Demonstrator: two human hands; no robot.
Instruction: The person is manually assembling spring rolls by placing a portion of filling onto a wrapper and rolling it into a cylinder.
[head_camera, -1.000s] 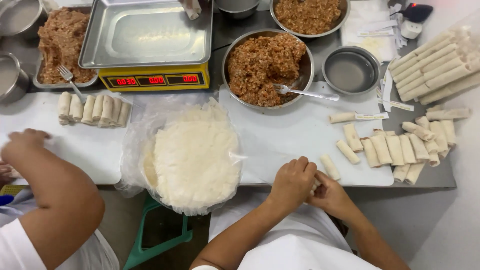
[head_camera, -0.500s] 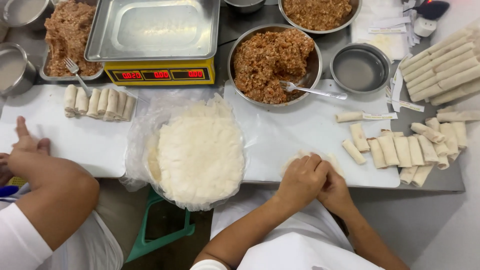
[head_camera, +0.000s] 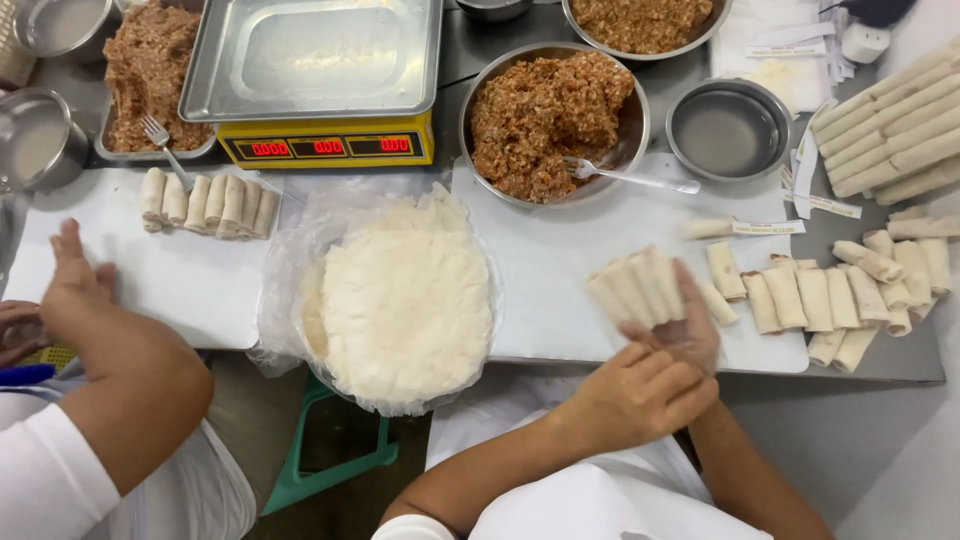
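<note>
My right hand is raised over the near edge of the white board and holds a pale wrapper roll, which is blurred by motion. Curled just below it, my left hand lies against my right wrist; whether it grips anything is hidden. Finished rolls lie in a row to the right of my hands. A steel bowl of brown minced filling with a fork stands beyond the board. To my left, a stack of round wrappers sits in a plastic bag.
A co-worker's hand rests on a second white board at the left, near a row of rolls. A yellow scale carries a steel tray. Also here: a small steel bowl, long rolls and a tray of filling.
My hands were pressed together at the board's near edge; now my right hand has lifted up with the roll. The co-worker's hand has shifted right onto the left board.
</note>
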